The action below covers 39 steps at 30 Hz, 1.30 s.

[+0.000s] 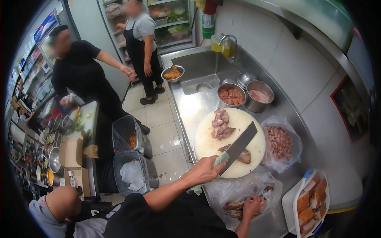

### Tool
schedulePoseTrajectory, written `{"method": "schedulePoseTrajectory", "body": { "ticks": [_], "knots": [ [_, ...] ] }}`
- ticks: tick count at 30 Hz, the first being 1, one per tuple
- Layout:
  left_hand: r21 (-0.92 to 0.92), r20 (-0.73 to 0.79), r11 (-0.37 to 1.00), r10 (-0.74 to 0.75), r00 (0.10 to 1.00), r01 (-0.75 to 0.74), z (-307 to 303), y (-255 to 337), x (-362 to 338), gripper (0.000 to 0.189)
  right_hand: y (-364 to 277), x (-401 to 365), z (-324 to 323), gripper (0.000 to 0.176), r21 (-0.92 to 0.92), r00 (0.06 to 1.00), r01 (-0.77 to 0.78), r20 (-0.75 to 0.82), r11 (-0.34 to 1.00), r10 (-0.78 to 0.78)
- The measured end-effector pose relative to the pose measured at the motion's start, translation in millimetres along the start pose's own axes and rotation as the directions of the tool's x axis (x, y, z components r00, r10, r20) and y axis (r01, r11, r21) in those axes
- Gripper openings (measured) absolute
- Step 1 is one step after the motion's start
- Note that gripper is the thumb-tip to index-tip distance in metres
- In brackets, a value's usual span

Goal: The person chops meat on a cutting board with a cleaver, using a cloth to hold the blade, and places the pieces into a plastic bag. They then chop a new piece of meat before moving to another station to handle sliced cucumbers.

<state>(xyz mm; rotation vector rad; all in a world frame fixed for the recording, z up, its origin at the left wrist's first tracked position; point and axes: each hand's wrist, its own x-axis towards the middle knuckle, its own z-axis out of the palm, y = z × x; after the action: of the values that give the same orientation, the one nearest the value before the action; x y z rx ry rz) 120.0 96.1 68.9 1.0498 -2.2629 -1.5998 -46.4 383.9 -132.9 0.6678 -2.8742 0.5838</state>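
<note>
My left hand (pixel 207 169) is wrapped round the handle of a cleaver (pixel 241 147), with green cloth (pixel 221 159) at the handle. The broad blade slants over a round white cutting board (pixel 204 125). On the board lie a pinkish chunk of meat (pixel 222 126) and a browner piece of meat (pixel 244 157), partly hidden under the blade. My right hand (pixel 254 206) reaches into an open clear plastic bag (pixel 222 189) of dark cooked meat (pixel 234 207). Its fingers are curled on a piece of meat, partly hidden from view.
Diced meat fills another bag (pixel 279 142). Metal pots (pixel 260 96) stand behind the board, beside the sink (pixel 186 65). A bowl (pixel 173 73) sits on the sink edge. A white tub (pixel 291 216) holds meat slabs. Lined bins (pixel 131 170) and two standing people (pixel 79 67) are left.
</note>
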Motion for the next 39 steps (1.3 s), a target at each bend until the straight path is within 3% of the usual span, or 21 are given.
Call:
{"method": "schedulePoseTrajectory", "body": {
  "ticks": [11, 20, 32, 35, 37, 38, 39],
  "knots": [
    [0.049, 0.043, 0.998, 0.041, 0.998, -0.043, 7.8, 3.6, -17.6, 0.039, -1.8, -0.3, 4.4, 0.008, 0.034, 0.999, 0.003, -0.044, 0.999, -0.002],
    [0.207, 0.087, 0.977, 0.028, 0.996, -0.046, 0.5, 22.9, -30.2, 0.040, -8.3, -0.4, 4.1, 0.009, 0.079, 0.994, 0.006, -0.107, 0.997, 0.002],
    [0.187, 0.142, 0.981, 0.032, 0.989, -0.058, -18.0, 29.0, -40.0, 0.042, 0.2, -1.3, 9.4, 0.010, 0.044, 0.991, 0.041, -0.127, 0.998, -0.035],
    [0.187, 0.132, 0.978, 0.073, 0.989, -0.097, -21.0, 9.7, -34.0, 0.043, 12.7, 5.1, 9.6, 0.007, 0.094, 0.992, 0.020, -0.123, 0.995, -0.009],
    [0.165, 0.141, 0.980, 0.085, 0.986, -0.108, -25.9, -1.1, -28.2, 0.043, 14.0, 15.4, -2.2, 0.013, 0.458, 0.985, -0.173, 0.072, 0.872, 0.158],
    [0.156, 0.152, 0.982, 0.086, 0.985, -0.110, -30.5, -4.2, -26.0, 0.043, 11.0, 16.6, -5.0, 0.013, 0.447, 0.984, -0.178, 0.070, 0.877, 0.165],
    [0.137, 0.160, 0.986, 0.068, 0.985, -0.090, -36.2, -7.1, -24.4, 0.043, -0.4, 18.5, -12.5, 0.019, 0.433, 0.984, -0.139, -0.040, 0.891, 0.173]
  ]
}}
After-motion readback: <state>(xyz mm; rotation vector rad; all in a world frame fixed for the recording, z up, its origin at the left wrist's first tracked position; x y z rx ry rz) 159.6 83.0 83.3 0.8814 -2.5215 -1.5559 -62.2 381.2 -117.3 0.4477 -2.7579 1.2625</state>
